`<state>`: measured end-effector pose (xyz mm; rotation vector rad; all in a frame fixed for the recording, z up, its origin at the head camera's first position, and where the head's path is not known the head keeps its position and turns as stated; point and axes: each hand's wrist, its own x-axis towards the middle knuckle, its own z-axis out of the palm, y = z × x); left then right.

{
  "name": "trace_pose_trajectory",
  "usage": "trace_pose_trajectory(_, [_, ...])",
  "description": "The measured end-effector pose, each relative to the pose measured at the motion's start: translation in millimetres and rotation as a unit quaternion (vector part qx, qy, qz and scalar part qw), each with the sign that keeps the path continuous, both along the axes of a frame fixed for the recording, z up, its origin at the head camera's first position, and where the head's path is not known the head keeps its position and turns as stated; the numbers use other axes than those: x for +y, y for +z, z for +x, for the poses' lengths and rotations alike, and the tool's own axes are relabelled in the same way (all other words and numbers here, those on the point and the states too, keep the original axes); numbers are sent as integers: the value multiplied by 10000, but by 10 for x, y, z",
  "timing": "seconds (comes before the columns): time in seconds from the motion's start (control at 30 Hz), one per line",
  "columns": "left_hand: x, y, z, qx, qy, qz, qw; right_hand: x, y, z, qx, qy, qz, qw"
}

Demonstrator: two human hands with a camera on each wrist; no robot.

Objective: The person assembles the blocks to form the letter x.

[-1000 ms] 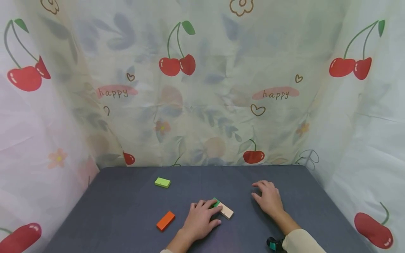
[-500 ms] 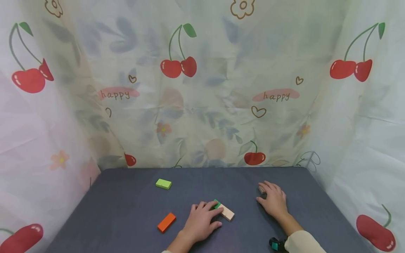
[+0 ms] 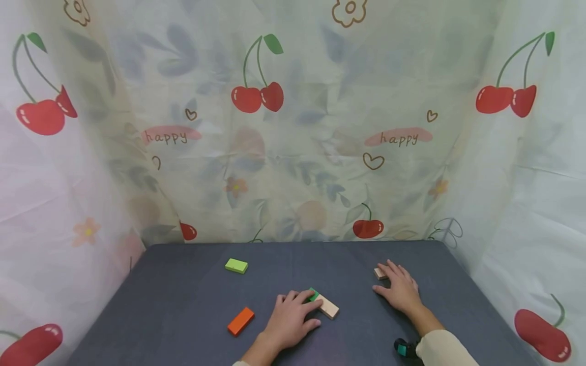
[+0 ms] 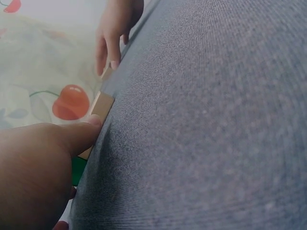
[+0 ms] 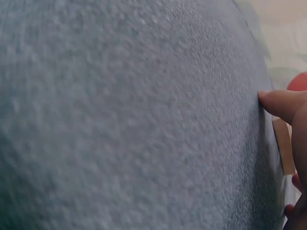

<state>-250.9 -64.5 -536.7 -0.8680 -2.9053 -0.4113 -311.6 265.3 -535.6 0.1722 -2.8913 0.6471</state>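
Right hand has drifted back and toward its own side since the earlier frames, uncovering a small tan block that was under the fingers a second ago; fingertips now lie flat and spread, touching that block's near edge. Left hand unchanged, resting on the worktop

Left hand: fingers loosely curved over a green block, only a corner of it showing past the fingertips. Thumb lies alongside, not pinching as far as I can tell, so grip reads as relaxed and resting on, not clamped. Pale wooden block lies just beside the green one, touching or nearly so; left wrist view shows the thumb against its end

Handling, judged: blocks look like small painted wood, stiff, light, flat. Cloth-like worktop should keep them from sliding much. Low profile leaves little to catch from above; best taken by the two long edges, thumb one side, fingers the other

Elsewhere: orange block near the left hand, light green block well apart toward the back

Hard to read: most of the green block is hidden; tan block partly covered; right wrist view is blurred fabric with a fingertip and a sliver of block at the frame edge
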Motion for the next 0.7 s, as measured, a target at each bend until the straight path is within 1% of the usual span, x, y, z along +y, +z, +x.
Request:
trace_pose_trajectory(0.2, [-9,-7,3,101,-35,1,9999,69,-12,-43,107,155,321,9993])
trace_pose_trajectory(0.37, [-13,-12,3,189,-56,5,9998,93,6,-67,153,178,482,9986])
trace_pose_trajectory(0.53, [-13,-10,5,142,-47,28,9999,69,33,-63,177,120,498,9985])
trace_pose_trajectory(0.7, [-7,-1,4,70,-50,26,10000,53,45,-53,314,72,550,9980])
